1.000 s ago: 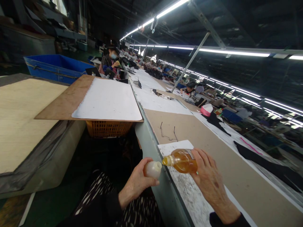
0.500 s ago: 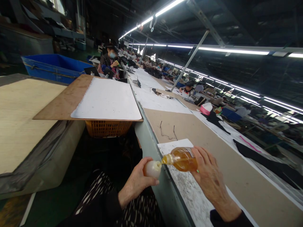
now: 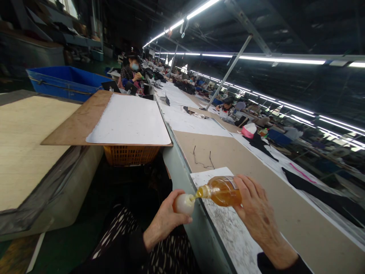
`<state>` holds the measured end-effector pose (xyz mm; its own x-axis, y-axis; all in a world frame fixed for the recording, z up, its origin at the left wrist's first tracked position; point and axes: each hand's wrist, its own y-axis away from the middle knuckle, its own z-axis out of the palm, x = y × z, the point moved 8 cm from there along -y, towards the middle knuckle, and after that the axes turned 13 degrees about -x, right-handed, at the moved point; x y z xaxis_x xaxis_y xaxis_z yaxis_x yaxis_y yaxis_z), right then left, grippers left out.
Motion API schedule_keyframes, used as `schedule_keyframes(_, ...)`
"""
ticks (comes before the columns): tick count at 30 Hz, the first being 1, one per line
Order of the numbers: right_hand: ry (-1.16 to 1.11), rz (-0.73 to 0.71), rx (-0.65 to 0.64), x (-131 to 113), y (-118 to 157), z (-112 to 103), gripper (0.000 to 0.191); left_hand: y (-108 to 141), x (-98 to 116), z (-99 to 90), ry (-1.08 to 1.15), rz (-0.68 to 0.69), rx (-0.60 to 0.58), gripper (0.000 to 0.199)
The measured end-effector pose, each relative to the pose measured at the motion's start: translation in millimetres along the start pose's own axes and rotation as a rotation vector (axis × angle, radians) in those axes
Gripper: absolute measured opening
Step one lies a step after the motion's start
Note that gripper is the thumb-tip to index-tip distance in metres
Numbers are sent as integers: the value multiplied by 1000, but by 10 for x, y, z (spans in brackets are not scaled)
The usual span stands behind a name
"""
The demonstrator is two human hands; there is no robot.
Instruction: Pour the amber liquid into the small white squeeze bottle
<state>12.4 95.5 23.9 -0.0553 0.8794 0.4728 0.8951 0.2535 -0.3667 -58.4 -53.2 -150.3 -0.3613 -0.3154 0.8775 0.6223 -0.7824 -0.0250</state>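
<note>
My left hand [image 3: 166, 220] is wrapped round a small whitish bottle [image 3: 184, 204], its open mouth tilted up to the right. My right hand [image 3: 254, 207] grips a clear bottle of amber liquid [image 3: 222, 191], tipped with its neck pointing left. The two mouths almost meet, and a yellowish stream shows between them. Both bottles are above the near edge of the long table [image 3: 182, 163]. Below the amber bottle lies a stained white sheet [image 3: 230, 232]. A pair of glasses [image 3: 203, 164] rests on the brown surface behind it.
A brown board [image 3: 68, 118] with a white sheet [image 3: 132, 120] on it juts out at left, over an orange basket [image 3: 131, 155]. Behind is a blue bin [image 3: 65, 82]. A masked person [image 3: 132, 74] sits further back. Black cloth [image 3: 322, 190] lies at the table's right.
My right hand and the amber bottle have shifted slightly right. My left hand still holds the whitish bottle in nearly the same place.
</note>
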Motion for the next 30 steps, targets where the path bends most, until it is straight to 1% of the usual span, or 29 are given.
schedule_keyframes(5, 17, -9, 7, -10, -3, -40, 36, -1, -15, 10, 8, 13, -11, 67)
schedule_keyframes(11, 18, 6, -8, 1, -2, -33, 37, 20, 13, 23, 40, 3, -3, 69)
schedule_keyframes(17, 6, 13, -14, 13, -3, -43, 38, 3, -26, 9, 3, -4, 1, 69)
schedule_keyframes(30, 1, 15, -20, 40, -9, -69, 39, -5, -49, -1, 26, -2, 9, 71)
